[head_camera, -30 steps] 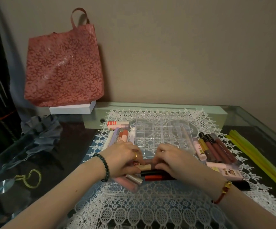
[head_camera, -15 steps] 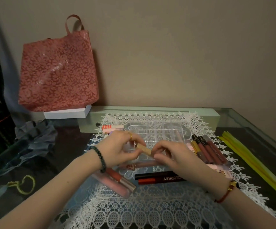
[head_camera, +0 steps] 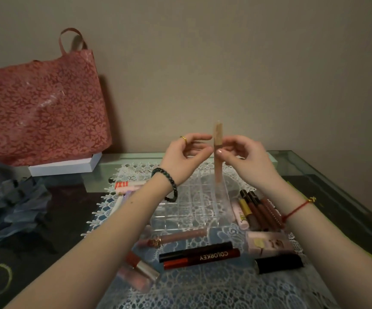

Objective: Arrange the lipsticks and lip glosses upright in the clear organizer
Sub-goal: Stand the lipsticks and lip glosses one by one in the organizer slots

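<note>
Pinching a lip gloss (head_camera: pixel 217 134) upright above the organizer (head_camera: pixel 187 211) with our right hand (head_camera: pixel 245 158), we are touching it with our relaxed left hand (head_camera: pixel 181 158).

Plain beige wall (head_camera: pixel 236 52) fills the upper frame under dim, warm light. Below it, a glass-topped table (head_camera: pixel 336 181) spans the lower frame, overlaid at centre by a white lace runner (head_camera: pixel 203 291). Upper left: a red floral bag (head_camera: pixel 47 103) on a white box (head_camera: pixel 64 167). Left edge: crumpled grey cloth (head_camera: pixel 13 208).
</note>
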A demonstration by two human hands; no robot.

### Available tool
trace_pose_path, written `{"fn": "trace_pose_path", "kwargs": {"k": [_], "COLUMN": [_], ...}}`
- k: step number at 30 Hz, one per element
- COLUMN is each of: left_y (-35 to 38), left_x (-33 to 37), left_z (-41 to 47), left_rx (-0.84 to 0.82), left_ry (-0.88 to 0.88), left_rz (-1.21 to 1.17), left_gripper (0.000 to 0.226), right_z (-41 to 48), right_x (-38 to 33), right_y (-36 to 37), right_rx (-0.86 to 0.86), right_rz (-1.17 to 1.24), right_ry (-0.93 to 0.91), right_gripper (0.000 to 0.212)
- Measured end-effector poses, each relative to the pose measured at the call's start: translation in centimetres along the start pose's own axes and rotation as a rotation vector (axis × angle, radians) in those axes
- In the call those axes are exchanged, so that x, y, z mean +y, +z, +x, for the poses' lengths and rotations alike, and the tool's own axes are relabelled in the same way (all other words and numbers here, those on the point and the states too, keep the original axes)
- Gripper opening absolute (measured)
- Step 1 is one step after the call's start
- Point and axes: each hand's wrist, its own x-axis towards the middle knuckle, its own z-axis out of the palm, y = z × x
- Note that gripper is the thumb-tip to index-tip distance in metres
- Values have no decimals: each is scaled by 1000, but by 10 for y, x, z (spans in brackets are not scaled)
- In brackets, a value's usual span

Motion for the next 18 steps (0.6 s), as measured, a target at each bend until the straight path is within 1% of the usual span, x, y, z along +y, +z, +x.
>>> {"fn": "trace_pose_path", "kwargs": {"k": [3, 8, 13, 18], "left_y": [13, 28, 34, 34], "left_x": [-13, -39, -55, -65], "left_z": [9, 12, 17, 22], "left_rx": [37, 83, 111, 66], "left_ry": [-46, -112, -115, -125], "left_rz": [-21, -70, 65, 213], "left_gripper": [16, 20, 18, 13], "right_z": [13, 20, 24, 22], "right_x": [10, 31, 46, 58], "right_y": [-2, 5, 5, 11], "right_rx": [59, 108, 138, 93], "right_rz": [54, 55, 54, -5], "right_ry": [44, 85, 92, 130], "right_gripper": [25, 17, 20, 18]}}
